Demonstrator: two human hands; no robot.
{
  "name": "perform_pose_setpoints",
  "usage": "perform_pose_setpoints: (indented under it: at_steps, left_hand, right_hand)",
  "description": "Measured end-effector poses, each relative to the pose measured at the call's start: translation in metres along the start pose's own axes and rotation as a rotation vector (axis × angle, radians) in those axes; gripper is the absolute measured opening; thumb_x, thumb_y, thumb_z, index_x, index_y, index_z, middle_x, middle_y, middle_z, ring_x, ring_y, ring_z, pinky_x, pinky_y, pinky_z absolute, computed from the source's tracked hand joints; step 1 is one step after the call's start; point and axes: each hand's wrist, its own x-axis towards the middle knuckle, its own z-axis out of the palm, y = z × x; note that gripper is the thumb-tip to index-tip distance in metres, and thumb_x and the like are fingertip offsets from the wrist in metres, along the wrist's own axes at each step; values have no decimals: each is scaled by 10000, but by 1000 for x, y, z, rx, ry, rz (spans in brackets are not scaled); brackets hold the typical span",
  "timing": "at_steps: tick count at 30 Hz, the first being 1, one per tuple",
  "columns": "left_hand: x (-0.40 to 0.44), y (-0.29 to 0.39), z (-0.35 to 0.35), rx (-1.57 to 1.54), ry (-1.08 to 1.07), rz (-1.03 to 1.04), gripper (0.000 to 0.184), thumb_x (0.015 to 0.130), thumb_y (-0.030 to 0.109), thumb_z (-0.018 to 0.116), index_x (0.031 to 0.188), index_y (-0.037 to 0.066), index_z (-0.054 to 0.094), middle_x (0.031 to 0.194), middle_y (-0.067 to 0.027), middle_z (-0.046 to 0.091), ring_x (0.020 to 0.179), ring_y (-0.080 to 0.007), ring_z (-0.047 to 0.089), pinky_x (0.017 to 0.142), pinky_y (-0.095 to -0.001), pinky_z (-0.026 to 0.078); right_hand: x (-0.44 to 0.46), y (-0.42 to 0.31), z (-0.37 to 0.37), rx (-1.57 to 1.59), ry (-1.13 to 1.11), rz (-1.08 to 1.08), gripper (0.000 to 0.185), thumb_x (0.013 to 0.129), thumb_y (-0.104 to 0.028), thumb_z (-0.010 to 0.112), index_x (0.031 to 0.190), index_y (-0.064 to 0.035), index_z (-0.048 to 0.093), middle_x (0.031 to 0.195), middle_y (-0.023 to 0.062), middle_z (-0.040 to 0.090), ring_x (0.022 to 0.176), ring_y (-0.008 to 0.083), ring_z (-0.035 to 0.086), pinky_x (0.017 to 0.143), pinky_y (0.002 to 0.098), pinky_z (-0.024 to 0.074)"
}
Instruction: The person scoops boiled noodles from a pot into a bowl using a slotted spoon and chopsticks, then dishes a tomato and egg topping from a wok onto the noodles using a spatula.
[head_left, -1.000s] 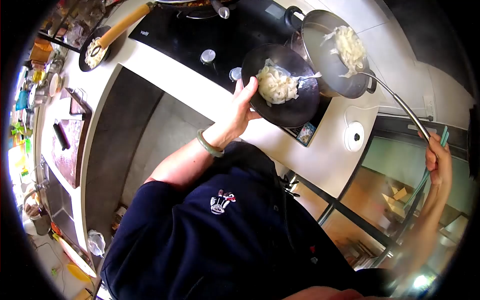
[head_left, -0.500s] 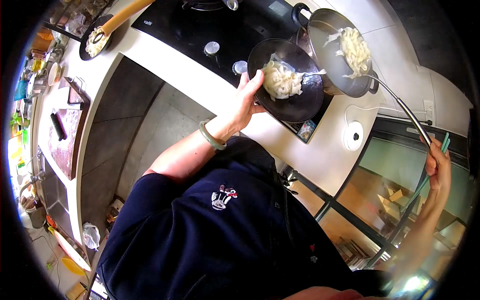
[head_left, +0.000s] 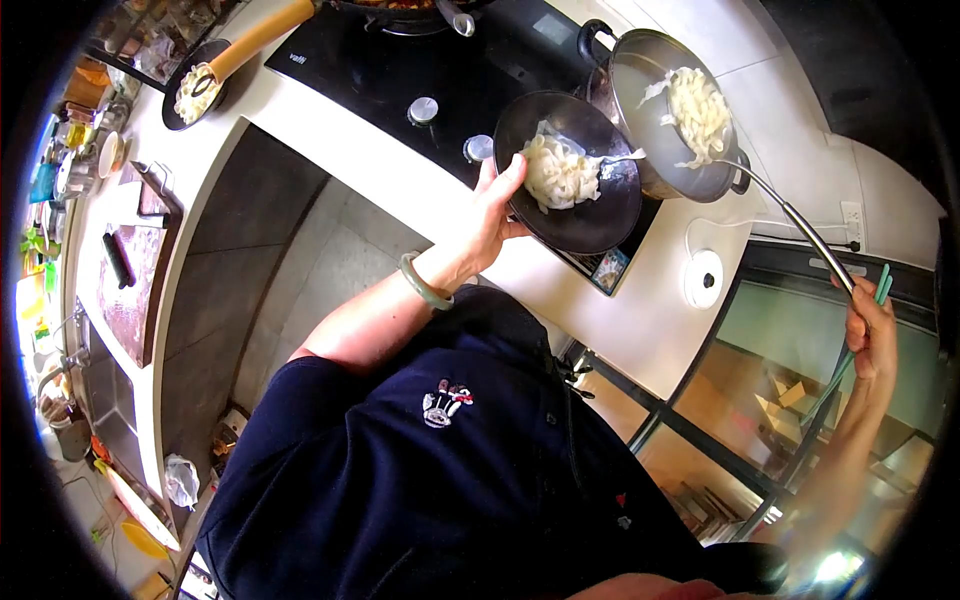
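My left hand (head_left: 490, 215) grips the rim of a black bowl (head_left: 605, 225), thumb on the edge and fingers underneath. Pale, wide noodles (head_left: 560, 175) lie in the bowl, which is tilted toward me, and one strand trails over its right rim. At far right, my right hand (head_left: 872, 335) is closed around the metal handle of a ladle or strainer (head_left: 815, 235) and green chopsticks (head_left: 884, 285). The ladle's head is hidden under more noodles (head_left: 700, 110), held over a large pot (head_left: 640, 85) of cloudy water.
The pot stands on a black cooktop (head_left: 400, 75), with another pan (head_left: 400, 15) at its top edge. A second black bowl (head_left: 172, 110) with noodles and a wooden-handled utensil (head_left: 262, 38) sits on the left counter. A white round lid-like object (head_left: 703, 278) with a cord lies below the pot.
The view has shifted slightly, so the pot and bowl sit a little lower. Both hands keep their holds, and the ladle with noodles stays over the pot.
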Motion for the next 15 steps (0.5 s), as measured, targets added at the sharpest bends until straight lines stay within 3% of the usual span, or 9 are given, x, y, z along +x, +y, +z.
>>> perform_pose_setpoints:
  at_steps: [4,15]
  left_hand:
    - [0,-1,-1,22,17,5,845,778,561,497,1347,146,29,1341,-146,258,1150,-262,393,829,-435,427]
    - [-3,3,4,25,12,12,827,769,572,502,1332,145,74,1332,-151,268,1146,-276,390,837,-449,412]
  right_hand:
    - [1,3,0,-9,26,-20,273,820,-234,524,971,-12,572,432,-77,330,326,4,234,297,161,159]
    - [-2,2,0,-6,5,-26,279,824,-240,526,973,-8,569,440,-76,335,329,5,237,301,158,165]
